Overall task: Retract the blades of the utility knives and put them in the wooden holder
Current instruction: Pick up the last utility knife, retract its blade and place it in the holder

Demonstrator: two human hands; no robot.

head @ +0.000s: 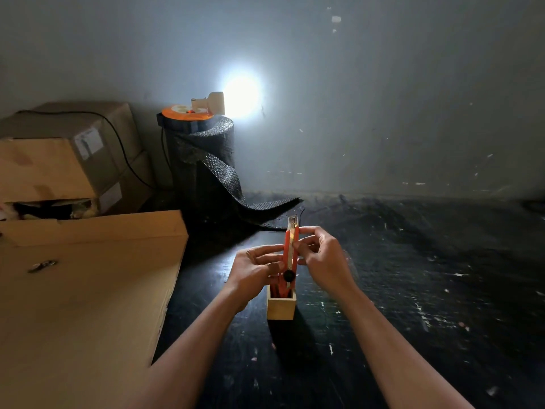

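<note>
An orange utility knife (290, 251) stands upright above the small wooden holder (280, 309) on the dark floor. Its metal blade tip sticks out of the top, and a black wheel sits near its lower end. My left hand (254, 266) grips the knife's lower body from the left. My right hand (320, 255) pinches its upper part from the right. Orange handles of other knives show inside the holder, partly hidden behind my left hand.
A large flat cardboard box (85, 290) lies at the left, with stacked cartons (67, 160) behind it. A roll of black bubble wrap (206, 166) stands by the wall with an orange cable reel (187, 112) and a bright lamp (240, 94) on top.
</note>
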